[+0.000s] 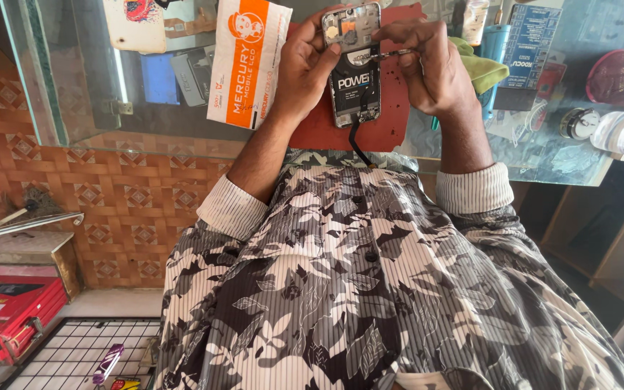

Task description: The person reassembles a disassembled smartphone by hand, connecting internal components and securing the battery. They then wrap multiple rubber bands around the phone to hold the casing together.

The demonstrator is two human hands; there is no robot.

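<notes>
Glass tabletop (pixel 543 155), red mat (pixel 391 108): left hand (pixel 305 65) fingers grasping the opened phone (pixel 355 68), right hand (pixel 435 68) pinching tweezers (pixel 391 53); tiled wall (pixel 110 188) below.

There is a glass counter (pixel 543 155) at the top, and you can see through it. The front of the counter (pixel 124 195) is brown with small diamond shapes on it. Bright light shines on the glass. On the right stands a brown wooden shelf (pixel 615 238). Low on the left is a wire grid (pixel 88 347) and red boxes (pixel 9 310). A metal bar (pixel 23 225) sticks out above them.
</notes>
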